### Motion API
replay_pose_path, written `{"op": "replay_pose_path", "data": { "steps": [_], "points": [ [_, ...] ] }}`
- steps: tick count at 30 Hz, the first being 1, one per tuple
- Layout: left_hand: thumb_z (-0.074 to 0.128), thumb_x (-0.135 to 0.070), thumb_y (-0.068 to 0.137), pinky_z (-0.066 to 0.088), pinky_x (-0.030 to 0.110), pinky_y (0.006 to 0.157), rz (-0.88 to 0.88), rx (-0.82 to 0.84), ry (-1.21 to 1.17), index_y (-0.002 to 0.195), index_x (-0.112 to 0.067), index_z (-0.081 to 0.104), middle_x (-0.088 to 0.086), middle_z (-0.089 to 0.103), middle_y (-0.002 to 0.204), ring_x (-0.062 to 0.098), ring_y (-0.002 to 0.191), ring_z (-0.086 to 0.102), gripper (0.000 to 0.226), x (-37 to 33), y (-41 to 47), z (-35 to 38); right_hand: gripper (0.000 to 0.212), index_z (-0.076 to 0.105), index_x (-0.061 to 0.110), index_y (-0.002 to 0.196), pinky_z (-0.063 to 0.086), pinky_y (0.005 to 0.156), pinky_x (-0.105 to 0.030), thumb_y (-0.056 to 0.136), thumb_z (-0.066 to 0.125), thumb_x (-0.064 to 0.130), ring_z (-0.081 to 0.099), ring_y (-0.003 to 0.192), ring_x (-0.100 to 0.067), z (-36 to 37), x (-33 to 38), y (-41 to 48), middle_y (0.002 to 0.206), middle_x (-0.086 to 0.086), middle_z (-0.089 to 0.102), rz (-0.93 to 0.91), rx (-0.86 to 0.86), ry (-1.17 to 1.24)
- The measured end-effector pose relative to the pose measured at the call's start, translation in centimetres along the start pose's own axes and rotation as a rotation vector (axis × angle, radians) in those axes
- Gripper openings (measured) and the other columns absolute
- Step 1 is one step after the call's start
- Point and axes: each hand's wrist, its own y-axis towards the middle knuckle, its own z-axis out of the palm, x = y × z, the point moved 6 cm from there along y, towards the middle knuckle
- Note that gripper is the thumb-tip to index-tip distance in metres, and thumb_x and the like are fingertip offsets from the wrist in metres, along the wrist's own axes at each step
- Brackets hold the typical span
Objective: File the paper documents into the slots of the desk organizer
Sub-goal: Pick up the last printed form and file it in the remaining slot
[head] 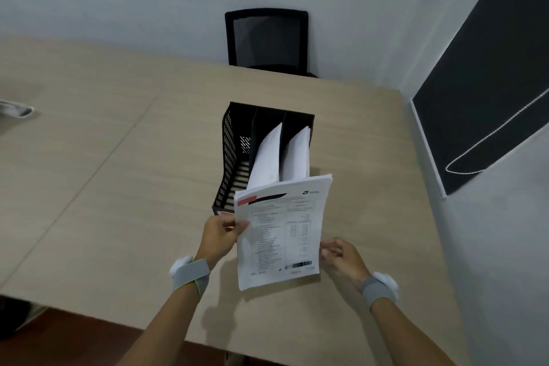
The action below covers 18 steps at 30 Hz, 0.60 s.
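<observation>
A black mesh desk organizer (230, 157) with three slots stands on the wooden table. White papers lean in its middle slot (267, 157) and its right slot (297, 154); the left slot holds nothing. I hold a stack of printed documents (282, 232) upright just in front of the organizer, covering its front edge. My left hand (221, 235) pinches the stack's left edge near the top. My right hand (341, 255) grips the lower right edge.
The light wooden table (118, 172) stretches far to the left, where a grey object (15, 108) lies at its edge. A black mesh chair (267, 38) stands behind the table against the wall. A dark blind with a bead chain (490, 98) hangs at the right.
</observation>
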Motion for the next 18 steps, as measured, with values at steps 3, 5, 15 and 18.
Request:
{"op": "replay_pose_path", "data": {
  "steps": [3,5,15,18],
  "points": [
    [0.070,-0.005,0.090,0.065,0.037,0.066,-0.002,-0.072,-0.058,0.096,-0.008,0.080,-0.001,0.082,0.089,0.027,0.084,0.079,0.012,0.7,-0.3,-4.0,0.012,0.065,0.005,0.109,0.052,0.078,-0.042,0.098,0.061,0.002,0.064,0.088,-0.030,2.0,0.7,1.2,0.105,-0.024,0.070,0.033,0.011,0.058],
    [0.070,-0.004,0.090,0.065,0.036,0.065,-0.009,-0.124,-0.086,0.097,-0.008,0.079,-0.007,0.082,0.084,0.022,0.081,0.079,0.013,1.1,-0.5,-6.9,0.024,0.062,0.002,0.122,0.049,0.073,-0.036,0.100,0.061,0.009,0.061,0.087,-0.028,3.5,1.4,2.4,0.103,-0.018,0.069,0.044,0.013,0.064],
    [0.071,-0.004,0.089,0.060,0.021,0.056,-0.030,-0.336,-0.080,0.101,-0.013,0.075,-0.018,0.079,0.075,0.004,0.067,0.074,0.016,2.1,0.0,-17.9,0.039,0.060,0.008,0.133,0.053,0.098,-0.056,0.102,0.057,0.032,0.061,0.119,-0.050,7.6,4.7,6.1,0.126,-0.031,0.066,0.019,-0.003,-0.028],
    [0.071,-0.006,0.089,0.064,0.038,0.064,-0.017,-0.412,-0.065,0.108,-0.008,0.076,-0.009,0.080,0.080,0.017,0.075,0.074,0.019,1.6,0.7,-19.7,0.038,0.059,0.005,0.134,0.054,0.096,-0.055,0.104,0.055,0.027,0.065,0.114,-0.048,8.0,5.2,6.7,0.124,-0.027,0.069,0.021,-0.031,-0.060]
  ]
}}
